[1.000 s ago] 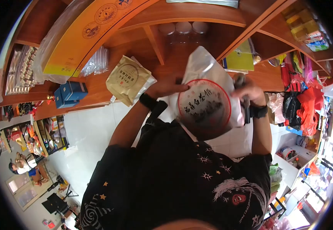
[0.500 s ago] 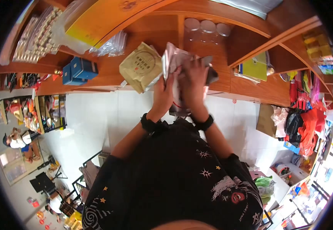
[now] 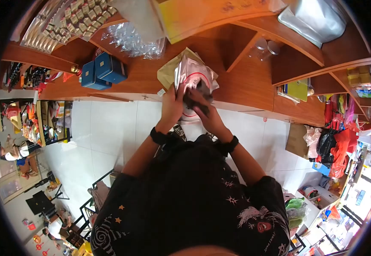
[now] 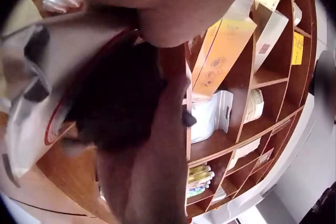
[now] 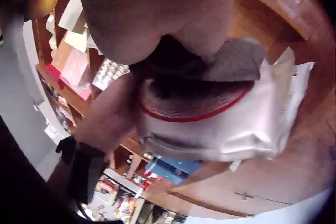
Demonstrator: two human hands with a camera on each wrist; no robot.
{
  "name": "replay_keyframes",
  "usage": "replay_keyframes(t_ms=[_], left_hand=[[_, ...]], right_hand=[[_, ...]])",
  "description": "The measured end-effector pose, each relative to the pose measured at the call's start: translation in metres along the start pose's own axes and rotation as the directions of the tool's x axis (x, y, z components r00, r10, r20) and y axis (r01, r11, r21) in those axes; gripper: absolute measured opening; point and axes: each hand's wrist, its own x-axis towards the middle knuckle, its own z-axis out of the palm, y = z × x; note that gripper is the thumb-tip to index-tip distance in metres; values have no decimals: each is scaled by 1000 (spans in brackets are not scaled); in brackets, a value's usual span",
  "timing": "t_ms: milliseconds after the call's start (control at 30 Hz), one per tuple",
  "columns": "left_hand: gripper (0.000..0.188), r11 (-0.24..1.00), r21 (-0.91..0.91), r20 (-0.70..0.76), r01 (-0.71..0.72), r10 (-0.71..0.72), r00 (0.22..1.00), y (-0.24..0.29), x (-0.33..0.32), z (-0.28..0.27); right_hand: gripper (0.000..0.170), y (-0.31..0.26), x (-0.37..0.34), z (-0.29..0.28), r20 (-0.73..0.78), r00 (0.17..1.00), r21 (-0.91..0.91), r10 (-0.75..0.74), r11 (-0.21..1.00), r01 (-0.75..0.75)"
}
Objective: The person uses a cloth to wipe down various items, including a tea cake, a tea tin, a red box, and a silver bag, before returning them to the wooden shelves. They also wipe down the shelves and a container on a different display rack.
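A silvery foil bag with a red ring print (image 3: 184, 68) (image 5: 220, 134) lies over a tan paper pouch (image 3: 166, 73) near the counter's front edge. My left hand (image 3: 172, 110) (image 5: 107, 113) grips the bag's near left side. On its right side, my right hand (image 3: 211, 121) (image 5: 157, 14) pinches a dark grey, soft-looking piece (image 3: 202, 96) (image 5: 236, 62) against the printed face. What this piece is, I cannot tell. Deep shadow between the hands hides part of the ring in the left wrist view.
Two blue boxes (image 3: 112, 68) stand on the counter to the left. Clear plastic packets (image 3: 130, 40) lie behind them. Lidded jars (image 3: 267, 48) and a large silver bag (image 3: 313, 19) occupy compartments at the right. A shelf divider (image 3: 247, 51) rises behind the bag.
The foil bag has moved from above the floor onto the tan pouch. Both hands have come close together around it, and the right hand has moved from its far right side toward the print.
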Motion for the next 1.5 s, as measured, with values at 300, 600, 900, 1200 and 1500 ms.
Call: replay_keyframes(t_ms=[300,600,900,1200,1500], left_hand=[[37,501,16,555,-865,715,424,-48,60,-28],[37,900,277,328,-336,239,914,-179,24,-28],[36,963,42,-137,265,-258,957,-200,17,9],[41,934,46,-135,355,-346,928,-184,30,20],[43,940,242,-92,239,-223,971,-165,42,12]], right_hand=[[62,103,-25,-20,-52,720,972,692,200,-123],[30,75,26,-12,-621,624,167,475,858,-487],[47,136,115,91,243,951,-515,-190,806,292],[36,171,147,61,431,786,-504,-443,604,617],[20,163,199,59,229,903,-594,-364,683,425]])
